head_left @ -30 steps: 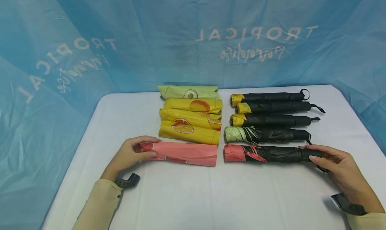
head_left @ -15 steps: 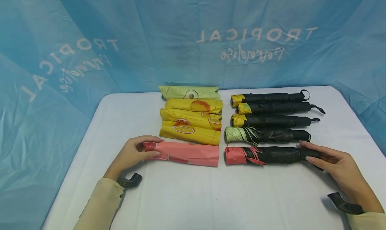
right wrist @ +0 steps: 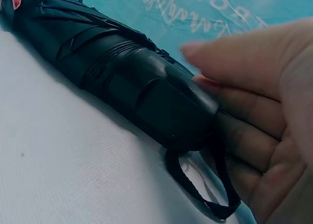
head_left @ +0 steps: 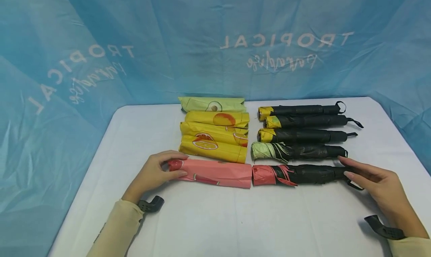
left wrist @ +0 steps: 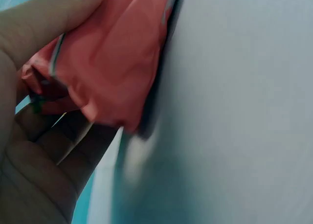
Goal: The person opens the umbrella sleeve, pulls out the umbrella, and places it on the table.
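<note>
A flat pink umbrella sleeve with fruit print [head_left: 219, 173] lies on the white table, its right end right at the pink tip of a folded black umbrella [head_left: 313, 174]. My left hand [head_left: 161, 171] pinches the sleeve's left end; in the left wrist view the thumb lies on the pink cloth [left wrist: 117, 53] and the other fingers are around its far side. At the umbrella's handle end is my right hand [head_left: 384, 180], fingers loosely spread. In the right wrist view a gap shows between the thumb and the black handle [right wrist: 166, 101], and a wrist strap [right wrist: 186, 182] loops down from it.
Behind the pink sleeve lie several more sleeves: yellow with citrus [head_left: 212, 148], yellow with mango [head_left: 202, 117], and green with avocado [head_left: 213, 104]. To their right, folded black umbrellas [head_left: 309, 135] form a matching column. A blue printed curtain [head_left: 202, 43] hangs behind the table.
My left hand has slid the pink sleeve right, closing the gap to the pink-tipped umbrella. The umbrella has shifted very slightly, and my right hand has loosened off its handle.
</note>
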Action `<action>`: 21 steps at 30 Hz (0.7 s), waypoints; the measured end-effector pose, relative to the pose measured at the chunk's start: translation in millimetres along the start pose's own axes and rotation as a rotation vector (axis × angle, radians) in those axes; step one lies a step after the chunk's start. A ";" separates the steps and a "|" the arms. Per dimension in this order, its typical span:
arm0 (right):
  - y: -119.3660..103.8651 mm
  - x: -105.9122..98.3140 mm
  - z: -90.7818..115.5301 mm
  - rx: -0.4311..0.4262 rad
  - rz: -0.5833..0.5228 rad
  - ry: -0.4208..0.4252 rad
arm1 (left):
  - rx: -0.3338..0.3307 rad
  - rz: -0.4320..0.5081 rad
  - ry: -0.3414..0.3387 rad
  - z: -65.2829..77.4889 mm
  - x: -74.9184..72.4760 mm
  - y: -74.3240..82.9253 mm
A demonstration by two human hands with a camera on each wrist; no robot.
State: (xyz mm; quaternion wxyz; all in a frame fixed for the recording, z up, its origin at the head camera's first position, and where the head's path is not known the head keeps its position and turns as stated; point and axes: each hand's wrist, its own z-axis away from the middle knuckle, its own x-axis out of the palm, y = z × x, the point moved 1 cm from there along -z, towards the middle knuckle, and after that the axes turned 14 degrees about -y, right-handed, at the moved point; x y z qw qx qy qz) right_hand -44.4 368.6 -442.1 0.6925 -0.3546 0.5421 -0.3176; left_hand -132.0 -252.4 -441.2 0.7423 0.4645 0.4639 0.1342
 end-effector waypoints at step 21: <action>-93.4 -7.2 -28.4 -0.149 0.475 0.082 | 0.156 -0.517 0.242 -15.9 -58.3 91.5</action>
